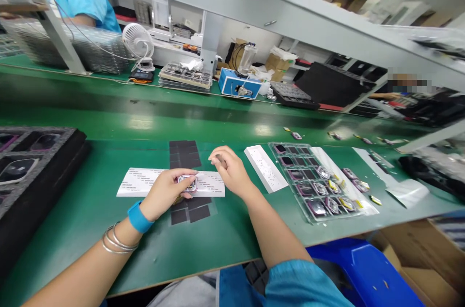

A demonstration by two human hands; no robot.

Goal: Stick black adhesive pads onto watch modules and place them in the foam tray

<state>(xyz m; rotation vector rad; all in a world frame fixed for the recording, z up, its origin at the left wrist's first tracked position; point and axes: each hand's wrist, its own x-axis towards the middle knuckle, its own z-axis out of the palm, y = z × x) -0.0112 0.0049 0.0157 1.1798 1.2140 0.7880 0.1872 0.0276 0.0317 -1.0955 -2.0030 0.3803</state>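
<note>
My left hand (165, 193) grips a small square part with a pale rim (187, 183) and holds it over a long white label strip (140, 182) on the green bench. My right hand (228, 167) hovers just to the right of it, fingers pinched together; what they hold, if anything, is too small to make out. Under the strip lies a sheet of dark square pads (184, 153). A blue band and silver bangles sit on my left wrist.
A clear tray of small square parts (312, 178) lies to the right, next to a white strip (265, 167). A black foam tray (29, 171) sits at left. Beyond the conveyor are a fan (138, 41), a blue box (239, 85) and a person in blue.
</note>
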